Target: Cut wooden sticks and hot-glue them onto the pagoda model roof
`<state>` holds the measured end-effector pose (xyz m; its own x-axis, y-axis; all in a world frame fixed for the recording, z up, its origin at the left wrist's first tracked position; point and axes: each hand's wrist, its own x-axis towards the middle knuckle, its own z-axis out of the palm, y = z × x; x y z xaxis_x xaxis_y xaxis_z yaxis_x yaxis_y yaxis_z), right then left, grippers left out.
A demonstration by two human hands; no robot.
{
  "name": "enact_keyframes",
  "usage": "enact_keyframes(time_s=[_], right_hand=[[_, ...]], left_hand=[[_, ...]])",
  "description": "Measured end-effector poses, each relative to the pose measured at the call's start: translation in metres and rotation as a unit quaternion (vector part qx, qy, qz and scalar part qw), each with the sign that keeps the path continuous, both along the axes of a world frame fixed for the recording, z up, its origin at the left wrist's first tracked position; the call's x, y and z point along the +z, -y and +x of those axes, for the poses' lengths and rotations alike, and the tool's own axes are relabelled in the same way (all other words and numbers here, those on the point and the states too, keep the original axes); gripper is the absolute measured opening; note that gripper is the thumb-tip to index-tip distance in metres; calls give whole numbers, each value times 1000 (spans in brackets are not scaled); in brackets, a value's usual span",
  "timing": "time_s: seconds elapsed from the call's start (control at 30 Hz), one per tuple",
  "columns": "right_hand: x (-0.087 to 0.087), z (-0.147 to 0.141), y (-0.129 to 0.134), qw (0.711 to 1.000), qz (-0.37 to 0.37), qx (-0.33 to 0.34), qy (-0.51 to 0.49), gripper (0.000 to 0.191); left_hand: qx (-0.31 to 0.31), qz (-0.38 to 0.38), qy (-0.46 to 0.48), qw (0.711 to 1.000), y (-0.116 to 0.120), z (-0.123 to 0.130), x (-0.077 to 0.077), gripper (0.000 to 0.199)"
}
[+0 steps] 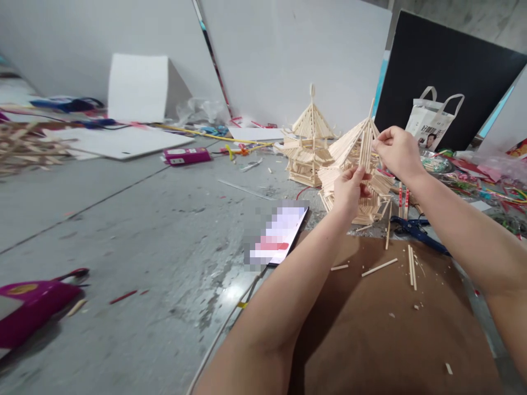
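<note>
In front of me stands a small pagoda model (pixel 349 145) built of thin pale wooden sticks, with a pointed, partly covered roof. My left hand (pixel 349 189) is closed at the roof's lower edge, its thumb and finger pinching the end of a wooden stick (pixel 364 153). Higher up on the right, my right hand (pixel 398 151) is closed in a pinch against the roof's side; what lies between its fingertips is hidden. Just behind and to the left is a second stick pagoda (pixel 312 129) with a fuller roof and a knob on top.
Loose sticks (pixel 379 267) lie on a brown board (pixel 395 340). Blue-handled pliers (pixel 424 235) rest at its far edge. A lit phone (pixel 274 236) lies left of my forearm. Purple tools (pixel 187 156) are on the grey floor. A white bag (pixel 432 120) leans on a black panel (pixel 448 71).
</note>
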<state>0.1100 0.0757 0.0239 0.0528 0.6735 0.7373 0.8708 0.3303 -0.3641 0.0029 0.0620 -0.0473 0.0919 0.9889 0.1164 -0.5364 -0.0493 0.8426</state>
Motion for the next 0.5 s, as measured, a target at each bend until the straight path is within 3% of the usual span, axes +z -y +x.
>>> enact_keyframes(time_s=[0.13, 0.23, 0.3, 0.43, 0.5], right_hand=[[7, -7, 7, 998, -29, -30, 53, 10], [8, -11, 9, 991, -13, -49, 125, 20], [5, -10, 8, 987, 15, -47, 152, 26], [-5, -3, 2, 978, 63, -28, 196, 34], [-9, 0, -1, 974, 66, -26, 214, 37]], left_hand=[[42, 1, -49, 998, -1, 2, -5, 23], [179, 48, -121, 975, 5, 3, -7, 21], [239, 88, -150, 955, 12, 2, -3, 19], [178, 98, -103, 974, 22, -7, 18, 7], [119, 69, -65, 988, 22, -12, 31, 15]])
